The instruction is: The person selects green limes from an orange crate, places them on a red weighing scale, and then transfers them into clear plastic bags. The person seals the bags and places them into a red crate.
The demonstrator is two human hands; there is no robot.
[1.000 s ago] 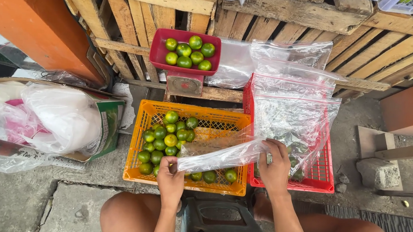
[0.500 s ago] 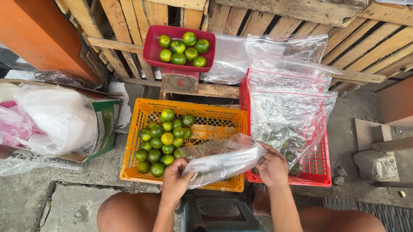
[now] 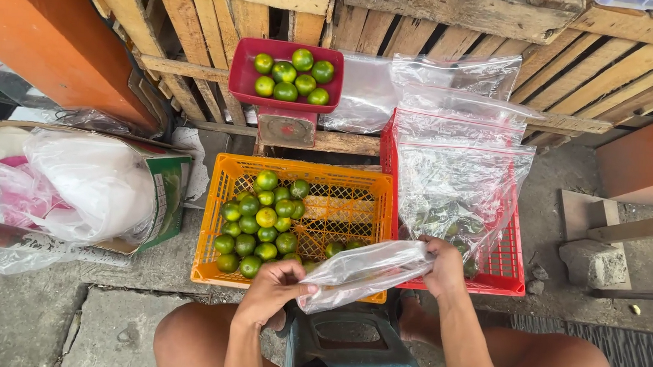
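Over the orange plastic crate, your left hand and right hand each pinch an end of a crumpled clear plastic bag.

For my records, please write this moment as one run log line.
left hand: holds clear plastic bag | right hand: holds same bag | orange crate: green citrus fruits

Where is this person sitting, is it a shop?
Probably a small outdoor fruit stall or packing spot. An orange crate holds green citrus fruits, a red scale carries more, and both hands, left hand and right hand, hold a clear plastic bag.
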